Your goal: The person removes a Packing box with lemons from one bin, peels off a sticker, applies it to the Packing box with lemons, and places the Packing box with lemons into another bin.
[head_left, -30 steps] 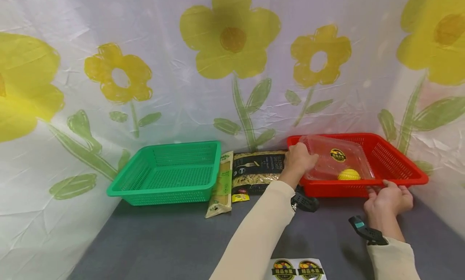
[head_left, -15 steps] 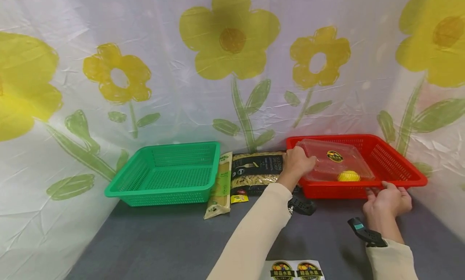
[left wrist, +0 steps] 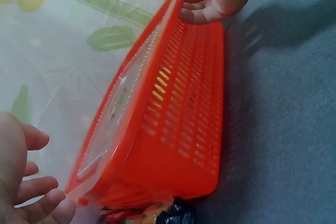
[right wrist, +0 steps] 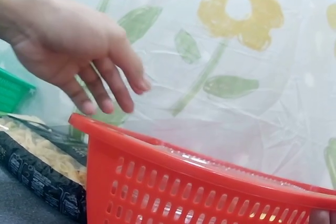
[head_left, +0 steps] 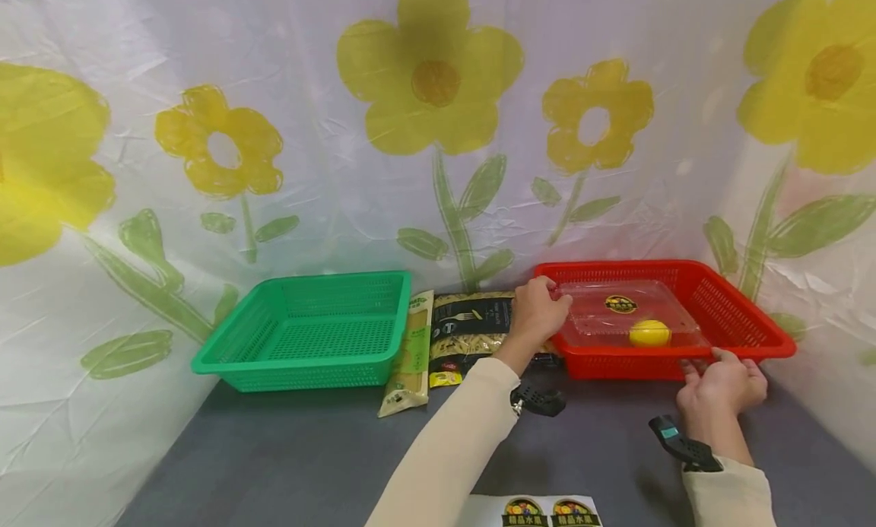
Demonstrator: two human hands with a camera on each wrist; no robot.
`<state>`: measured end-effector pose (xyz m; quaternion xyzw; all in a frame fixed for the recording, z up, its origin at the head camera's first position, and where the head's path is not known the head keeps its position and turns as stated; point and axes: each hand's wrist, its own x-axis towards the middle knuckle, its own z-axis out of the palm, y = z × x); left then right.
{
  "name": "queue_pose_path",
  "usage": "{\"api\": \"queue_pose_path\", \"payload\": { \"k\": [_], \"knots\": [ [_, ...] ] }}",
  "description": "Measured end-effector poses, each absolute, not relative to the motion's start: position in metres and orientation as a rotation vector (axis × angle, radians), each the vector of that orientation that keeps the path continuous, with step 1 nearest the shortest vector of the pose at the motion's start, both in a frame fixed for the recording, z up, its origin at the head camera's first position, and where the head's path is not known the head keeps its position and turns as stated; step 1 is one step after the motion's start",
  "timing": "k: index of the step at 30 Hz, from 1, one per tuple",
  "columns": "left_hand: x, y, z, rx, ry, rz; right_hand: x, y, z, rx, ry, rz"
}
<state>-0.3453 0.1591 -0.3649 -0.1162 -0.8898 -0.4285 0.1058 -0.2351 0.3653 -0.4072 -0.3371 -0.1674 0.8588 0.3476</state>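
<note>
A clear plastic box (head_left: 595,318) with a round black-and-yellow sticker (head_left: 620,304) lies flat inside the red basket (head_left: 742,310). A round yellow item (head_left: 650,333) shows through the box near its front. At the basket's left rim is my left hand (head_left: 537,312); the right wrist view shows its fingers loosely spread just over the rim, with nothing between them. My right hand (head_left: 724,386) holds the basket's front rim toward the right, thumb on top. From the left wrist view, its fingers (left wrist: 197,3) press the outer wall below the rim.
Left of the red basket lie a dark pasta bag (head_left: 472,314), a long noodle pack (head_left: 411,352) and a small yellow packet (head_left: 445,379). The green basket (head_left: 301,371) stands farther left. A sticker sheet (head_left: 547,508) lies at the near edge. A flowered curtain (head_left: 322,207) hangs behind.
The clear box, earlier tilted with its left end raised in my left hand, has come down flat in the red basket. My left hand has let go and shifted left. My right hand stays at the rim.
</note>
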Motion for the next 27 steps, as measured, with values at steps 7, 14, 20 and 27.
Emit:
{"api": "queue_pose_path", "payload": {
  "k": [7, 14, 20, 27],
  "knots": [
    [-0.334, 0.116, -0.37, -0.463, -2.491, -1.414, -0.233, 0.361, -0.41, -0.897, -0.454, 2.193],
    [-0.312, 0.066, -0.382, -0.52, -2.285, -1.437, -0.23, 0.362, -0.397, -0.938, -0.52, 2.096],
    [-0.299, 0.02, -0.399, -0.456, -2.206, -1.513, -0.229, 0.356, -0.383, -0.865, -0.506, 2.072],
    [-0.277, -0.023, -0.416, -0.398, -2.224, -1.592, -0.221, 0.333, -0.374, -0.688, -0.585, 2.117]
  ]
}}
